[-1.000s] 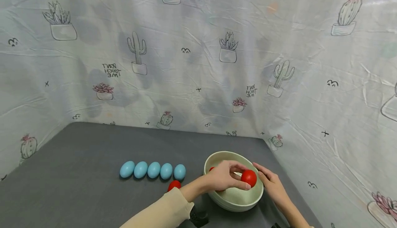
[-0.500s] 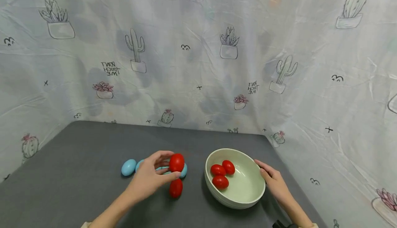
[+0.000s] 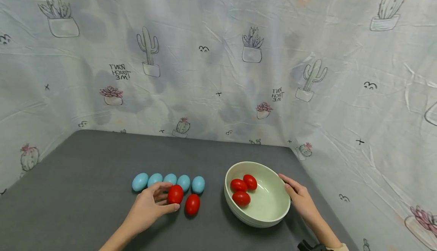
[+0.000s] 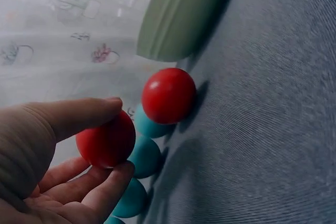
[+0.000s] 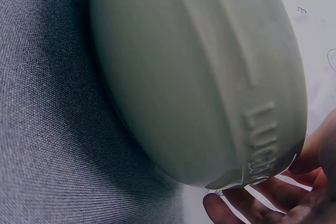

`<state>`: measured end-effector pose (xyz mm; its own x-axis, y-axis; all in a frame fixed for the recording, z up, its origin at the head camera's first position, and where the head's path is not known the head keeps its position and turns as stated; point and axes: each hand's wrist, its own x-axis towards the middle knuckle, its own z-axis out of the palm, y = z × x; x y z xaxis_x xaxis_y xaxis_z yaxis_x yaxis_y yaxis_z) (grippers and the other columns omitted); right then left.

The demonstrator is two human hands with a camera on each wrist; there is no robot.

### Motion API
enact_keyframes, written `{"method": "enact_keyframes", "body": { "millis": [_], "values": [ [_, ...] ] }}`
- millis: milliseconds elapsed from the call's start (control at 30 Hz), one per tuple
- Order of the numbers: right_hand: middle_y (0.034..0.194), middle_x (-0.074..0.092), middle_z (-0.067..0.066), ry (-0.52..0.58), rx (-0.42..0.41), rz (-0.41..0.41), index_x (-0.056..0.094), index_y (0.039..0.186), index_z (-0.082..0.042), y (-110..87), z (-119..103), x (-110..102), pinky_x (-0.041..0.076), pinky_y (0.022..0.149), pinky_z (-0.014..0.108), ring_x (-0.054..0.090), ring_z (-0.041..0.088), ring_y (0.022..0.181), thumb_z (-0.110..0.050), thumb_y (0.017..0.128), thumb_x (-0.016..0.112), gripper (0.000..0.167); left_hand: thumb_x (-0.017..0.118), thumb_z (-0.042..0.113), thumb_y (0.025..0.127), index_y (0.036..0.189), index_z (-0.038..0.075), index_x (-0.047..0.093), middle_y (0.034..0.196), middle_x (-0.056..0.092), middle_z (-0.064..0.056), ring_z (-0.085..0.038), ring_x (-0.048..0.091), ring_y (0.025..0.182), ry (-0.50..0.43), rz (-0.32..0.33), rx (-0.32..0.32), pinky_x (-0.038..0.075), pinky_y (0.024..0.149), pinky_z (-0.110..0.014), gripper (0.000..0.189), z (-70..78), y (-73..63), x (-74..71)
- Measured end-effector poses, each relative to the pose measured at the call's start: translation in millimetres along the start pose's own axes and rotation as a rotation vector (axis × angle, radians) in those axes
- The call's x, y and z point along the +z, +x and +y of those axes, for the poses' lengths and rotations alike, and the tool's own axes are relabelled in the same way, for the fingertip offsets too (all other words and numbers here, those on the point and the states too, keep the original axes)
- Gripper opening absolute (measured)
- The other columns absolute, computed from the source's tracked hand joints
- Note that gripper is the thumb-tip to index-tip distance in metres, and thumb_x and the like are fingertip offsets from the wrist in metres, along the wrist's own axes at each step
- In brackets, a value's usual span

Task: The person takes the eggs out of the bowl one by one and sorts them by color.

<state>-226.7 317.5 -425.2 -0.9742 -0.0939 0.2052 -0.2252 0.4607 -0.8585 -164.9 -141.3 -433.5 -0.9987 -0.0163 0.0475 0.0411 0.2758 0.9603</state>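
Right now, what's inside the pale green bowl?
Three red eggs lie clustered toward the left inside the pale green bowl; bare interior shows to their right. Whatever is directly beneath the eggs is covered, so it can't be seen.

My left grip (image 3: 148, 206) partly hides the middle blue egg (image 3: 170, 178). The left wrist view's top edge crops the green bowl (image 4: 184, 14); the right wrist view's right edge cuts my right grip (image 5: 315, 200).
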Motion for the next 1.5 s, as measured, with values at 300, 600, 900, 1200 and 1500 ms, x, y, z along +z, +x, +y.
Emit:
{"method": "enact_keyframes", "body": {
  "millis": [300,600,900,1200,1500],
  "values": [
    [0.138,0.053,0.019,-0.007,-0.011,0.012,0.052,0.141,0.0,0.2,1,1,0.048,0.09,0.019,0.049,0.031,0.127,-0.014,0.106,0.047,0.037,0.093,0.023,0.068,0.123,0.008,0.064,0.123,0.064,-0.008,-0.022,0.066,0.102,0.056,0.002,0.007,0.057,0.08,-0.037,0.065,-9.9,0.9,4.1],
    [0.139,0.052,0.018,0.013,-0.008,0.006,0.052,0.141,0.001,-1.3,2,2,0.047,0.091,0.018,0.047,0.031,0.128,-0.014,0.106,0.047,0.038,0.093,0.023,0.067,0.123,0.004,0.063,0.122,0.064,-0.009,-0.023,0.066,0.101,0.071,-0.03,-0.012,0.057,0.079,-0.038,0.066,-17.1,1.4,5.9],
    [0.141,0.051,0.018,0.007,0.004,0.002,0.051,0.142,-0.002,0.3,3,1,0.047,0.09,0.018,0.048,0.03,0.128,-0.017,0.107,0.046,0.039,0.094,0.024,0.065,0.12,0.005,0.064,0.115,0.066,-0.005,-0.02,0.065,0.098,0.098,-0.043,-0.005,0.057,0.079,-0.035,0.065,-19.6,4.4,7.8],
    [0.14,0.052,0.019,0.019,-0.009,0.001,0.051,0.142,-0.001,-0.8,1,1,0.048,0.089,0.019,0.048,0.03,0.127,-0.016,0.107,0.047,0.039,0.094,0.025,0.065,0.12,0.005,0.064,0.115,0.065,-0.005,-0.021,0.065,0.099,0.093,-0.05,-0.004,0.056,0.081,-0.036,0.065,-21.1,3.5,9.9],
    [0.14,0.051,0.019,0.018,-0.019,0.003,0.05,0.142,0.0,-1.2,0,2,0.047,0.09,0.018,0.047,0.03,0.128,-0.014,0.107,0.046,0.039,0.093,0.021,0.066,0.121,0.001,0.063,0.115,0.063,-0.008,-0.022,0.064,0.1,0.059,-0.055,0.035,0.056,0.081,-0.031,0.066,-23.0,5.6,12.8]
  ]
}}
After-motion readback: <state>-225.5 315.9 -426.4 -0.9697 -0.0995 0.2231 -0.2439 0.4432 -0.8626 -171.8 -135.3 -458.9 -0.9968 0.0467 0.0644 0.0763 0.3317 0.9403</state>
